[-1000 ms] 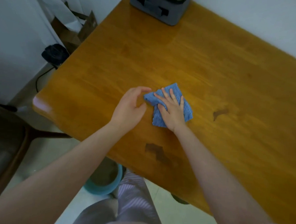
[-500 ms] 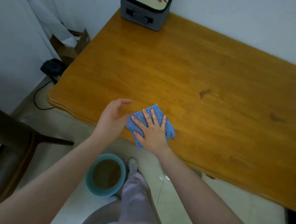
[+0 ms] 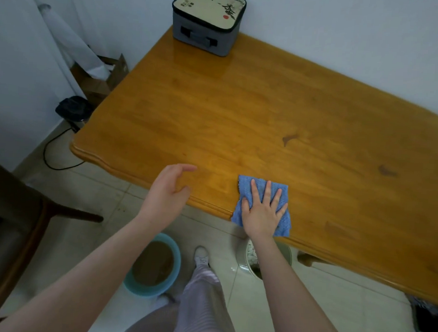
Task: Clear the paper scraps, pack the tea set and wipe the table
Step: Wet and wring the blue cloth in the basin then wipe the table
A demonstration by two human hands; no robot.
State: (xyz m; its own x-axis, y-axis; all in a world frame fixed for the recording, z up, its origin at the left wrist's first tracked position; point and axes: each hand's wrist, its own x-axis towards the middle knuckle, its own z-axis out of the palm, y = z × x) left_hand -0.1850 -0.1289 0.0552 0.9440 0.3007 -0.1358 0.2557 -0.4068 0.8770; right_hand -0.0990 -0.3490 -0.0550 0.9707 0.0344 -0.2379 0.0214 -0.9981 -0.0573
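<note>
Fingers of the right hand (image 3: 261, 213) lie straight on the blue folded cloth (image 3: 246, 185) at the near edge of the orange wooden table (image 3: 241, 111), its top spreading far and right; the left hand (image 3: 168, 191) hovers relaxed, empty.

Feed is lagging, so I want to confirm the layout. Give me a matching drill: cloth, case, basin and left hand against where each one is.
Things:
1 blue cloth
2 grey case
3 teal basin
4 left hand

Places:
A on the floor
B far corner of the table
C open, at the near table edge
D flat under the right hand

Pairs: 1-D, 2-B, 3-A, 4-C
</note>
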